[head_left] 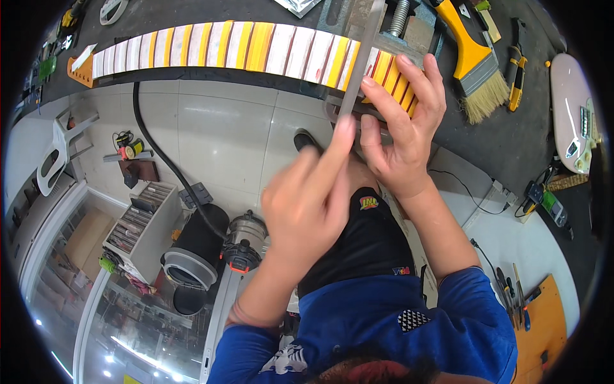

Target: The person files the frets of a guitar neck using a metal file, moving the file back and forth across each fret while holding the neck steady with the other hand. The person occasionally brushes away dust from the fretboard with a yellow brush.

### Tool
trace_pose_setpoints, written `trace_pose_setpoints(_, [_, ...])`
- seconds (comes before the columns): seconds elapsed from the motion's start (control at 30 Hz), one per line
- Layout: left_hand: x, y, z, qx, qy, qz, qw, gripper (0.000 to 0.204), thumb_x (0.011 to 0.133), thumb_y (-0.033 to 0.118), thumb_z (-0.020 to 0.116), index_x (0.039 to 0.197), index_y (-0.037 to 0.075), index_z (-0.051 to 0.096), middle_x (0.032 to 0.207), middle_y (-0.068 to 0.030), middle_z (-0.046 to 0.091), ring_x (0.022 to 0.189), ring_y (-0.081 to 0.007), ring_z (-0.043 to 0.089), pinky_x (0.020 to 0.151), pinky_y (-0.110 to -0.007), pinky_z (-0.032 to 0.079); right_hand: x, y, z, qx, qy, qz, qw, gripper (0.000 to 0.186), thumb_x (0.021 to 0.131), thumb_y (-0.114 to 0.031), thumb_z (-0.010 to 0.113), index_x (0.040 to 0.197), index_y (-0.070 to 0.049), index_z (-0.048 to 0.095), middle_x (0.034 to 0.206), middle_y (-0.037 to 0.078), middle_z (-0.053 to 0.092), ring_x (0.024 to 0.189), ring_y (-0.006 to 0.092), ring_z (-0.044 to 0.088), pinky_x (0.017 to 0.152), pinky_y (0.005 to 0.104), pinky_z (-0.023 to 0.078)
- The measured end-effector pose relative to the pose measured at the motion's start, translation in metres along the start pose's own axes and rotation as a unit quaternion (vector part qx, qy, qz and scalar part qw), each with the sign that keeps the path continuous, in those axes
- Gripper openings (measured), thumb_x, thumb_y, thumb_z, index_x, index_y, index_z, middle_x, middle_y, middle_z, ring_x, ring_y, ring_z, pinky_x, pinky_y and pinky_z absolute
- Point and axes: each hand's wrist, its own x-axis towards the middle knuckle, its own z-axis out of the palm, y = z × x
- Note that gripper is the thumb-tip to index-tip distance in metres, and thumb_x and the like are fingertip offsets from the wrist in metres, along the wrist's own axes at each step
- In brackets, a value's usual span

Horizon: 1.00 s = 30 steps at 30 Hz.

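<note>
A long strip (259, 46) banded in white and yellow, with thin dark lines between the bands, runs along the near edge of the dark workbench. My left hand (304, 201), smeared by motion, is closed around the lower end of a flat metal file (362, 64), its forefinger laid along it. The file crosses the strip near its right end. My right hand (409, 121) steadies that right end, fingertips on top and thumb at the near side, its forefinger close beside the file. What lies inside my left palm is hidden.
Behind the file stands a metal vise (409, 25) with a threaded screw. To the right lie a yellow-handled brush (470, 61), a yellow and black cutter (517, 67) and a pink case (569, 109). Below left, a black hose (157, 150) leads to a vacuum canister (246, 237).
</note>
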Motion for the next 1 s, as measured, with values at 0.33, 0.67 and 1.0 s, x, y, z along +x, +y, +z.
trace_pose_setpoints(0.33, [-0.072,-0.007,-0.023,0.006,-0.051,-0.013,0.999,0.057,0.09,-0.014,0.07,0.145,0.001,0.07,0.067,-0.0088,0.051,0.056,-0.0187,0.048,0.056,-0.032,0.043,-0.002,0.002,0.001,-0.003,0.001,0.001,1.0,0.063,0.078,-0.004,0.073,0.136,-0.028,0.076,0.158,0.012,0.052,0.155,0.0456,0.037,0.128,0.0603,0.027])
trace_pose_setpoints(0.67, [0.007,-0.002,0.006,-0.043,0.006,-0.001,0.999,0.057,0.091,-0.003,0.075,0.145,0.012,0.072,0.072,-0.0069,0.053,0.056,-0.0242,0.055,0.054,-0.038,0.046,0.001,0.002,-0.001,0.001,0.011,-0.002,1.0,0.06,0.079,-0.005,0.073,0.135,-0.026,0.077,0.158,0.012,0.052,0.154,0.0451,0.037,0.128,0.0576,0.028])
trace_pose_setpoints(1.0, [0.024,0.004,0.006,-0.056,0.018,-0.016,0.998,0.056,0.088,-0.007,0.076,0.142,0.008,0.074,0.067,-0.0061,0.053,0.054,-0.0218,0.053,0.053,-0.035,0.046,0.003,0.0,0.003,0.003,0.013,-0.005,1.0,0.064,0.076,-0.003,0.073,0.136,-0.026,0.077,0.157,0.012,0.052,0.154,0.0447,0.037,0.127,0.0562,0.03])
